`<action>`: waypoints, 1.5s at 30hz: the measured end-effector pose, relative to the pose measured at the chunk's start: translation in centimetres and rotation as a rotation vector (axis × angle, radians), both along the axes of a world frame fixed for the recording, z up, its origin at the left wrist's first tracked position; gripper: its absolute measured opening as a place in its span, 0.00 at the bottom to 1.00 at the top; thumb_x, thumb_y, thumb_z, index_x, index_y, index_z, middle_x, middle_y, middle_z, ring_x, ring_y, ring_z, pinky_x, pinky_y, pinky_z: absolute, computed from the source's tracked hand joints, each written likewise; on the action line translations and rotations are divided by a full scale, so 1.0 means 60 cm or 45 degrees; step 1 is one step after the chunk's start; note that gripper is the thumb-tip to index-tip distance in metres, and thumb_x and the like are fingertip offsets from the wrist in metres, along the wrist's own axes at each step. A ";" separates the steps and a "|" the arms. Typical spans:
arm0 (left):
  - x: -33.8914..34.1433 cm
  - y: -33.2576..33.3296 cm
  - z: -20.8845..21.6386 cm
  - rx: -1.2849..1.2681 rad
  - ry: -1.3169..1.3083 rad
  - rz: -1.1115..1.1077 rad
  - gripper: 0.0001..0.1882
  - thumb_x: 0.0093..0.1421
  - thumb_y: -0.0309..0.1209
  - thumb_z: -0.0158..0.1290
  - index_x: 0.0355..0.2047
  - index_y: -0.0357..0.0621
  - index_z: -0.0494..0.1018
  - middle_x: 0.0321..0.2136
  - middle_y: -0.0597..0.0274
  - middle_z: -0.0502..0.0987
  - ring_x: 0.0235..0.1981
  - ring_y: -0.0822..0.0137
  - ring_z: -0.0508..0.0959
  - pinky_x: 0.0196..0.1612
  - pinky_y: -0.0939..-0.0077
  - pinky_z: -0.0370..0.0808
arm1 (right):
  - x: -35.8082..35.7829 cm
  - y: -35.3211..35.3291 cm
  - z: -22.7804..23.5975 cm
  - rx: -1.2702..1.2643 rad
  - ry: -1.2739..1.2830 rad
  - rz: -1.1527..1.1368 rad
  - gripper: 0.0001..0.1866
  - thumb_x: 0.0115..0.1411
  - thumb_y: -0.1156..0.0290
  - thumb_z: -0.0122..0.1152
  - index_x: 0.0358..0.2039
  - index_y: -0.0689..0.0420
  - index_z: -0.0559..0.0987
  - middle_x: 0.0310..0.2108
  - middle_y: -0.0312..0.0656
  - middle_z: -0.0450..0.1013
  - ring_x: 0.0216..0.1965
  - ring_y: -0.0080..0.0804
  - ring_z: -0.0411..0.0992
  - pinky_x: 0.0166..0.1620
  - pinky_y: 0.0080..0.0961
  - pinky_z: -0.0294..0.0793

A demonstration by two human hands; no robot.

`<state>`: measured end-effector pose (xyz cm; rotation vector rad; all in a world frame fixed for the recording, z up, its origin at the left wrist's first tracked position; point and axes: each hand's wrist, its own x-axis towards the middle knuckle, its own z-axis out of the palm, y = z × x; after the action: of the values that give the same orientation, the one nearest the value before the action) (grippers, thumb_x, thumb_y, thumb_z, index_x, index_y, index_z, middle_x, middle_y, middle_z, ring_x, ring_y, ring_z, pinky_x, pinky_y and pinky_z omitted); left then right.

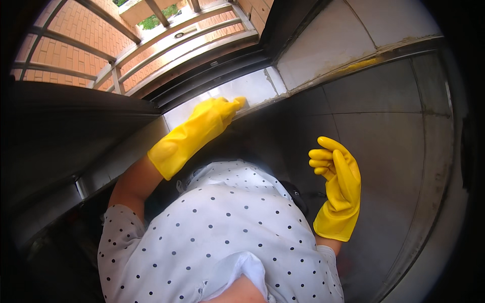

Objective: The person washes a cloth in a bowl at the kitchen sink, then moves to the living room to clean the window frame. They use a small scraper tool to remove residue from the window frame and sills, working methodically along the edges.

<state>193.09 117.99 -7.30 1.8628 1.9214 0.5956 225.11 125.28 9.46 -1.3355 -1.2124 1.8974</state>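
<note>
Both of my hands wear long yellow rubber gloves. My left hand [218, 110] reaches forward to the white tiled window sill [255, 90], close to its front edge. Its fingers are bent and pressed together on the tile, with one digit pointing right. What they hold, if anything, is hidden under the glove. On the right, my right hand [339, 174] is raised, away from the sill and the wall. Its fingers are apart and slightly curled, and nothing shows in them.
Behind the sill runs a dark window track [212, 70], with metal bars [113, 65] and a brick wall [76, 30] outside. Grey wall tiles [376, 91] with a stained ledge [361, 64] stand to the right. A dark panel [65, 116] fills the left.
</note>
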 end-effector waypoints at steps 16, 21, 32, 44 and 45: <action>0.087 0.150 0.003 0.241 -0.064 -0.013 0.16 0.63 0.28 0.51 0.52 0.53 0.74 0.33 0.51 0.79 0.36 0.47 0.78 0.39 0.58 0.74 | 0.023 -0.033 -0.002 0.088 0.091 -0.060 0.21 0.72 0.62 0.46 0.55 0.64 0.74 0.44 0.51 0.79 0.41 0.35 0.80 0.45 0.24 0.79; 0.100 0.169 -0.025 0.486 -0.284 0.066 0.16 0.61 0.27 0.53 0.50 0.52 0.76 0.31 0.50 0.79 0.35 0.46 0.78 0.38 0.58 0.75 | 0.040 -0.051 -0.005 0.039 0.108 -0.121 0.21 0.72 0.61 0.47 0.55 0.64 0.74 0.45 0.51 0.79 0.41 0.34 0.80 0.46 0.25 0.79; 0.094 0.180 -0.019 0.518 -0.225 0.077 0.11 0.62 0.30 0.54 0.45 0.52 0.77 0.32 0.52 0.80 0.33 0.47 0.79 0.35 0.58 0.75 | 0.023 -0.050 -0.003 0.042 0.081 -0.069 0.20 0.73 0.62 0.47 0.55 0.63 0.75 0.45 0.51 0.79 0.42 0.35 0.80 0.47 0.25 0.79; 0.148 0.070 0.117 0.115 -2.286 0.176 0.19 0.72 0.41 0.47 0.52 0.39 0.69 0.44 0.50 0.81 0.41 0.66 0.82 0.46 0.77 0.76 | -0.123 0.000 -0.014 0.316 -0.335 0.512 0.22 0.70 0.64 0.55 0.59 0.65 0.71 0.48 0.47 0.75 0.46 0.32 0.76 0.50 0.26 0.76; 0.139 0.063 0.128 0.114 -2.297 0.231 0.19 0.72 0.41 0.47 0.53 0.39 0.69 0.46 0.50 0.80 0.45 0.66 0.81 0.48 0.76 0.75 | -0.129 0.000 -0.016 0.271 -0.303 0.536 0.23 0.69 0.63 0.55 0.59 0.66 0.70 0.47 0.47 0.75 0.46 0.32 0.76 0.50 0.26 0.76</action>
<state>201.41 121.75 0.41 0.4532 0.7170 1.5995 217.35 125.30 8.48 -1.2910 -1.8837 1.8426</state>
